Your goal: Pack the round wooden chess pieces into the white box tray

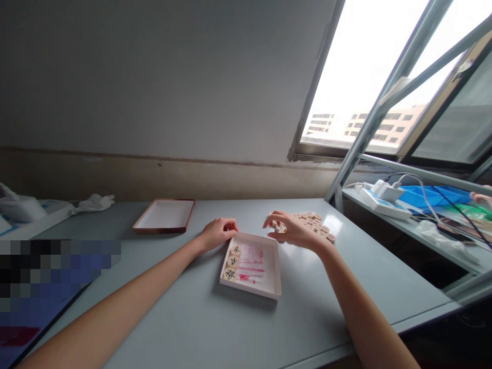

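Observation:
A shallow white box (277,277) lies before me. Along its left wall are three round Chinese chess pieces (232,261) with black characters, on a base printed with red lines. My left hand (221,231) rests at the box's far left corner, fingers curled against the rim. Beyond the far right corner is my right hand (286,229), its thumb and fingers curved and apart. A few more chess pieces (281,227) show in the gap between them; whether the hand touches these I cannot tell. A group of wooden pieces (313,221) lies behind that hand, partly hidden.
An open box lid (165,215) with reddish-brown edges sits at the back left. Power strips (384,200) and a blue tray (434,196) are on the metal shelf at right. White crumpled material (94,202) lies far left by the wall. Another person's hand (482,197) shows at the right edge.

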Action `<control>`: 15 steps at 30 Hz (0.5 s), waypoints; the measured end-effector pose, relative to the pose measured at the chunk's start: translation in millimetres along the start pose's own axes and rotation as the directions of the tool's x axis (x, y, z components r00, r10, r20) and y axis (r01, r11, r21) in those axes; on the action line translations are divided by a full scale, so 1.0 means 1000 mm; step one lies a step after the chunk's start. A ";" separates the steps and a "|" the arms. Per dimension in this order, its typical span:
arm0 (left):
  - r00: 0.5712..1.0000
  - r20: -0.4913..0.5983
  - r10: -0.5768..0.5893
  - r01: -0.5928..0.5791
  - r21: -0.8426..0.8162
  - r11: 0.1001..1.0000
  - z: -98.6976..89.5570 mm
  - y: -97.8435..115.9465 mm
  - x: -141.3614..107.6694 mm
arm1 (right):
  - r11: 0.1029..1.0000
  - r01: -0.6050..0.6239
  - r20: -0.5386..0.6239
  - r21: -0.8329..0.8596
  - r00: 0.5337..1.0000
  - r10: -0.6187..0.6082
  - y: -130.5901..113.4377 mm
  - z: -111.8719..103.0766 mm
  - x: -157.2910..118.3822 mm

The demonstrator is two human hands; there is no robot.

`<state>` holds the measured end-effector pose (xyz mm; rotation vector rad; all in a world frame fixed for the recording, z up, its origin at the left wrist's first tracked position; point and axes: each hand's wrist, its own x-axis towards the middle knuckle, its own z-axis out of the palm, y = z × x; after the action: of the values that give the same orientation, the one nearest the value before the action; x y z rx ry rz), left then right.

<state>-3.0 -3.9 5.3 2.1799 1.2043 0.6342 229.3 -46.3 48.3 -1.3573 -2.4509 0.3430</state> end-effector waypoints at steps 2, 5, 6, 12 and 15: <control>1.000 0.014 0.008 -0.008 -0.005 1.000 0.000 -0.001 0.001 | 0.995 0.097 -0.004 0.038 0.995 -0.097 -0.016 0.008 0.005; 0.999 0.047 0.019 -0.019 -0.019 1.000 0.000 -0.003 0.002 | 0.973 0.223 0.069 0.053 0.972 -0.226 -0.039 0.025 0.010; 0.998 0.056 0.023 -0.022 -0.022 1.000 0.000 -0.004 0.002 | 0.967 0.250 0.089 0.055 0.963 -0.254 -0.045 0.030 0.011; 0.996 0.074 0.046 -0.045 -0.008 0.999 0.000 -0.006 0.004 | 0.952 0.276 0.063 0.132 0.956 -0.286 -0.049 0.038 0.013; 0.995 0.082 0.055 -0.054 -0.009 0.998 0.000 -0.006 0.004 | 0.949 0.252 -0.026 0.189 0.967 -0.252 -0.037 0.033 0.016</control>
<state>-4.6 2.4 1.6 2.2175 1.1018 0.5645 180.0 -53.9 34.1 -0.9523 -2.4787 0.4983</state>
